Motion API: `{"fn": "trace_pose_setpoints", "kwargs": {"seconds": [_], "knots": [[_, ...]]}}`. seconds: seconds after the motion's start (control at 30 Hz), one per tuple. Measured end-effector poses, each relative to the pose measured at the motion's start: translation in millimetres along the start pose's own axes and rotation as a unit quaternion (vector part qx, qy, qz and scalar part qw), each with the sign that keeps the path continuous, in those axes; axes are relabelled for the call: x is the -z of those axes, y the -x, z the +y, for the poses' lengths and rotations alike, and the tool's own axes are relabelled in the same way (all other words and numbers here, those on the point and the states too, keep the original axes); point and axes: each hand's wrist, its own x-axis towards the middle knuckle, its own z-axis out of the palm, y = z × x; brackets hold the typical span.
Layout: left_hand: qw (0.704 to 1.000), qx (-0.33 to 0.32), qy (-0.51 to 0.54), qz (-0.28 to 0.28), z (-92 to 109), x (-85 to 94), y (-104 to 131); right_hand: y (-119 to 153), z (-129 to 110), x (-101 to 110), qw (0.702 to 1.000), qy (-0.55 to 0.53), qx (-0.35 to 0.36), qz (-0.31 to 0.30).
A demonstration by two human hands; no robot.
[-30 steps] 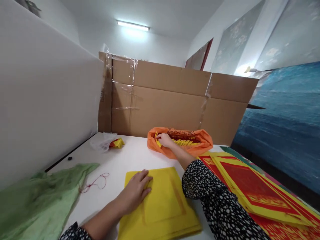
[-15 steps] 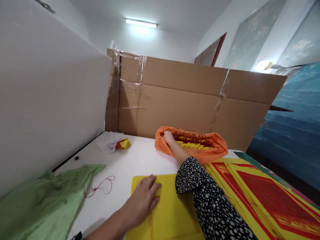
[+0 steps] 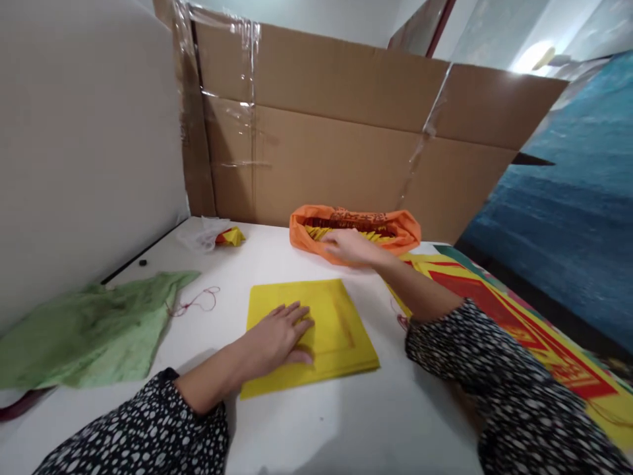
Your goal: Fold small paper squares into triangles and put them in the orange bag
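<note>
- The left hand (image 3: 279, 336) lies palm down on the yellow sheets (image 3: 331, 323), fingers a little apart, pressing flat and clamped on nothing
- The right hand (image 3: 352, 245) is at the front rim of the orange bag (image 3: 299, 234), fingers loosely bent; blur hides the fingertips, so I cannot tell whether they meet or pinch anything, or whether they touch the rim
- The yellow sheets make a thin, roughly square pile, matte, with a faint raised square outline on top; they lie nearest the person, in front of the orange bag
- The orange bag is soft and crumpled, its mouth rolled wide, dark lettering on the far side; a row of pointed yellow folded pieces (image 3: 316, 232) stands inside
- White tabletop (image 3: 301, 429) shows on every side of the pile, with a strip of it reaching to the bag
- Behind the bag rises a taped cardboard panel (image 3: 336, 152); a limp green cloth (image 3: 99, 330) lies at left, red-and-yellow printed sheets (image 3: 475, 300) at right, partly under the right forearm
</note>
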Motion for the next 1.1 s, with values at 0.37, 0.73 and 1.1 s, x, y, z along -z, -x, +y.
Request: {"fn": "trace_pose_setpoints", "kwargs": {"seconds": [0.37,0.73,1.1], "knots": [[0.999,0.031,-0.014,-0.030,27,-4.5,22,204,-7,-76,0.983,-0.141,0.105,-0.046],[0.999,-0.027,-0.016,0.015,19,0.3,23,207,6,-87,0.973,-0.201,0.111,0.012],[0.997,-0.005,-0.057,0.045,38,19.6,29,197,-19,-69,0.977,-0.140,0.152,0.059]]}}
